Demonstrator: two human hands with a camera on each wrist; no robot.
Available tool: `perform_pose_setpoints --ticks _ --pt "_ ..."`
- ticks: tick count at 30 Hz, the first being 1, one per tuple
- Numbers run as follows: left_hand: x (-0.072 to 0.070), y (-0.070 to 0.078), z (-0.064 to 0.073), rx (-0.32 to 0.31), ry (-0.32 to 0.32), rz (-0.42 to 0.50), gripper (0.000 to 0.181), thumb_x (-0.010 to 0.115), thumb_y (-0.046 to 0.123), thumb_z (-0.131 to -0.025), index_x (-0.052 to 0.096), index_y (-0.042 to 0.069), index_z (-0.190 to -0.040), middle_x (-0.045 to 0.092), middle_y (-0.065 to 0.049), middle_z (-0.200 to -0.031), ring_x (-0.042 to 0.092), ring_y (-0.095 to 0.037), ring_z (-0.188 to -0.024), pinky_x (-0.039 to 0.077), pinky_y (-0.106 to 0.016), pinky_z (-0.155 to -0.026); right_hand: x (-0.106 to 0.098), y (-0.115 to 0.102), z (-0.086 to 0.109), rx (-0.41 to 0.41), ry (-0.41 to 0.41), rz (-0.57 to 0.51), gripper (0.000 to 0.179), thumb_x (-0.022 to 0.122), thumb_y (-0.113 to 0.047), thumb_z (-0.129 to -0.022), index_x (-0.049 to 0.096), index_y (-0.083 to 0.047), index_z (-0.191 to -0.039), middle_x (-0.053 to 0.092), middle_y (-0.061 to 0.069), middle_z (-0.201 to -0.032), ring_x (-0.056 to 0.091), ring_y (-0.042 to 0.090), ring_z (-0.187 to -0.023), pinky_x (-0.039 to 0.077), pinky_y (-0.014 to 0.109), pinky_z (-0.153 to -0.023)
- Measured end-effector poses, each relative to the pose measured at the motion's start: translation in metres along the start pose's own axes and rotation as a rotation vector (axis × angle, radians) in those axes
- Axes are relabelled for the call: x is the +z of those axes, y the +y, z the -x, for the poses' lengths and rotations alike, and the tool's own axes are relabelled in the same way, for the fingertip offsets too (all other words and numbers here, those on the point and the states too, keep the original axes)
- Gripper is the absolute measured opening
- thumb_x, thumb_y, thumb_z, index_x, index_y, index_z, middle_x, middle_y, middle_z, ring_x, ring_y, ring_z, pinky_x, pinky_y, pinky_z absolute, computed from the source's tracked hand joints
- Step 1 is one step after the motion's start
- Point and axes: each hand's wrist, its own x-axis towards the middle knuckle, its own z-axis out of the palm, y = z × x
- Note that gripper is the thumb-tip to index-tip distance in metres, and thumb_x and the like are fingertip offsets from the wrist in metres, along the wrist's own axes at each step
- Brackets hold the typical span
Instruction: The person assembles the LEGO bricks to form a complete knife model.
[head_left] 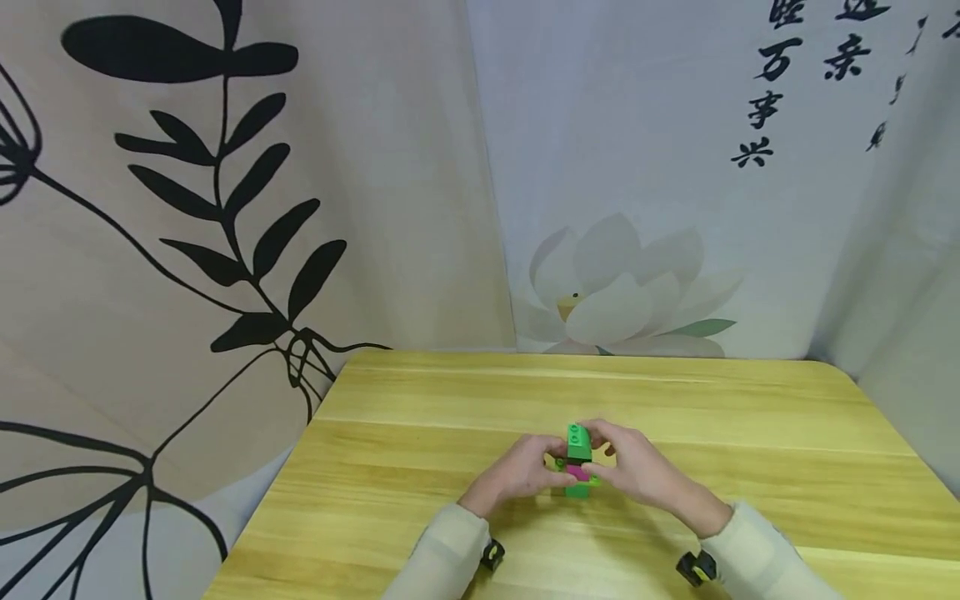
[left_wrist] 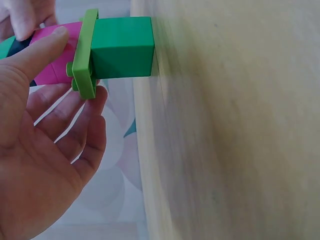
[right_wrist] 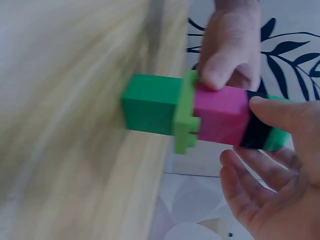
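Observation:
A brick stack stands upright between both hands: a green brick [head_left: 577, 442] on top, then a black brick [right_wrist: 255, 132], a pink section [left_wrist: 60, 65], a wider lime plate [left_wrist: 86, 55] with studs sticking out, and a green block [left_wrist: 122, 47] at the bottom. My left hand [head_left: 525, 467] pinches the pink section, thumb on the near face and fingers behind. From the other side, my right hand [head_left: 637, 467] holds the black brick and upper green brick, its thumb on the black one. Whether the bottom block touches the table cannot be told.
The wooden table [head_left: 420, 467] has light yellow grain. Beyond its far edge hangs a pale curtain [head_left: 405, 167] with black plant prints, a lotus and written characters. Each sleeve has a small black device [head_left: 697, 568] near the wrist.

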Motion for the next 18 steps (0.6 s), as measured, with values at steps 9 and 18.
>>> perform_pose_setpoints --ticks 9,18 --pt "0.003 -0.005 0.002 -0.015 -0.011 -0.025 0.029 0.077 0.031 -0.079 0.067 0.022 -0.105 0.062 0.018 -0.095 0.055 0.001 -0.09 0.045 -0.026 -0.085 0.013 0.018 0.009 0.06 -0.034 -0.007 0.043 0.074 -0.02 -0.082 0.057 -0.007 -0.119 0.062 -0.002 -0.098 0.059 0.018 -0.089 0.052 0.034 -0.074" --pt "0.004 -0.003 0.001 -0.029 -0.008 -0.03 0.029 0.075 0.031 -0.081 0.067 0.02 -0.107 0.062 0.016 -0.093 0.055 0.0 -0.084 0.046 -0.022 -0.076 0.023 0.029 0.014 0.076 -0.041 -0.037 0.034 0.073 -0.018 -0.084 0.059 -0.007 -0.113 0.064 0.005 -0.101 0.06 0.016 -0.084 0.052 0.027 -0.069"
